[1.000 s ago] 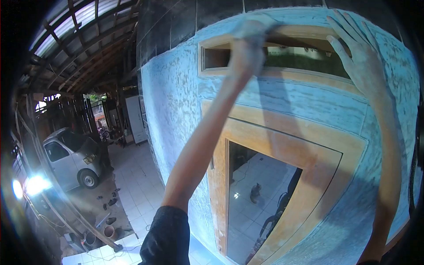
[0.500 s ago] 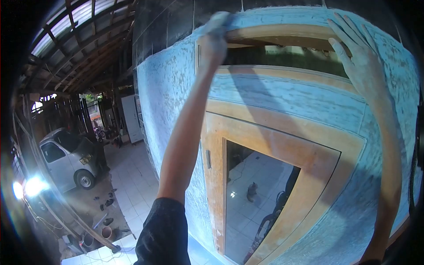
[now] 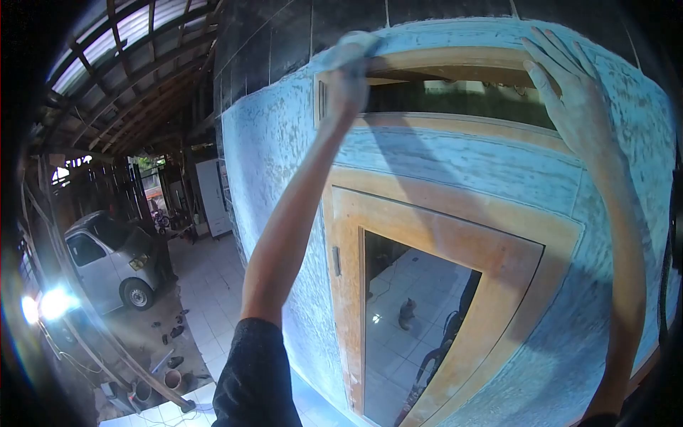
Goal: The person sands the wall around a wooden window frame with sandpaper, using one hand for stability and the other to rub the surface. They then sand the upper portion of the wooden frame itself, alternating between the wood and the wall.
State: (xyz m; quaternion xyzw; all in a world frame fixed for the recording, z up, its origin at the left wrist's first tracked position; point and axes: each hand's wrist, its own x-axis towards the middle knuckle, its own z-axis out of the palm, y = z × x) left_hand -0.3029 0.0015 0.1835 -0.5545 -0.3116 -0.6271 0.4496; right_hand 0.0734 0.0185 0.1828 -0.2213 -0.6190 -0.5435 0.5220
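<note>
My left hand (image 3: 346, 91), smeared by motion, is raised to the upper left corner of the wooden vent frame (image 3: 455, 55). Its fingers look closed around a pale, blurred thing (image 3: 361, 41) pressed on the blue-painted wall strip there; I cannot make out its kind. My right hand (image 3: 575, 107) lies open with fingers spread at the vent frame's upper right, against the blue wall (image 3: 626, 92). Below both arms is a wooden window frame (image 3: 434, 213) with dark reflective glass (image 3: 405, 341).
Dark tiles (image 3: 441, 11) run above the blue strip. At left, a silver van (image 3: 110, 260) is parked under a corrugated roof, near a bright lamp (image 3: 55, 304). Shoes, buckets (image 3: 173, 378) and a slanting pole (image 3: 121, 349) are below. The glass reflects a cat.
The view has tilted slightly. My left elbow has shifted left and down, while the left hand remains near the vent's corner, still blurred. My right hand stays at about the same place.
</note>
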